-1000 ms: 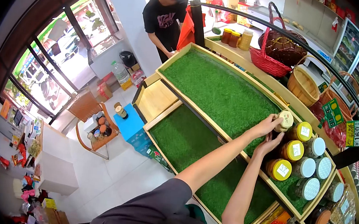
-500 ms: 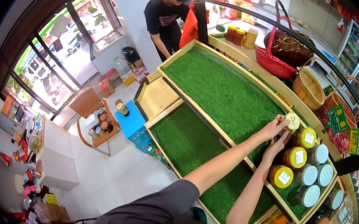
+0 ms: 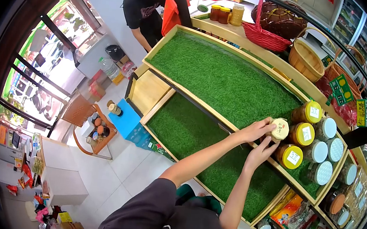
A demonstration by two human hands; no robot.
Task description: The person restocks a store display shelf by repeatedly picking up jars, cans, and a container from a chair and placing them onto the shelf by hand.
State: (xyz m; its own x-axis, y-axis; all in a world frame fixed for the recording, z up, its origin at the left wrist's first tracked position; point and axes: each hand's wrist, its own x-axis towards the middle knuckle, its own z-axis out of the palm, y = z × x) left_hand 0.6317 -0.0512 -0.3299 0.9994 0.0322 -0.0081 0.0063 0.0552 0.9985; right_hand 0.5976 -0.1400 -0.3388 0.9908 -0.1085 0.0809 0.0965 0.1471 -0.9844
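"at the turf shelf (image 3: 223,78), what is held?"
"cream-topped jar (image 3: 279,129), just beside the yellow-lidded jars (image 3: 306,133); left hand (image 3: 257,129) and right hand (image 3: 260,155), fingers closed around it. base contact: cannot tell."
"advice?"
"keep it level, two-handed, clear of neighbours."

Cream jar top (image 3: 280,130), green turf (image 3: 214,77)

Daylight glares white through the windows (image 3: 45,64), while fisheye distortion curves edges into black corners.
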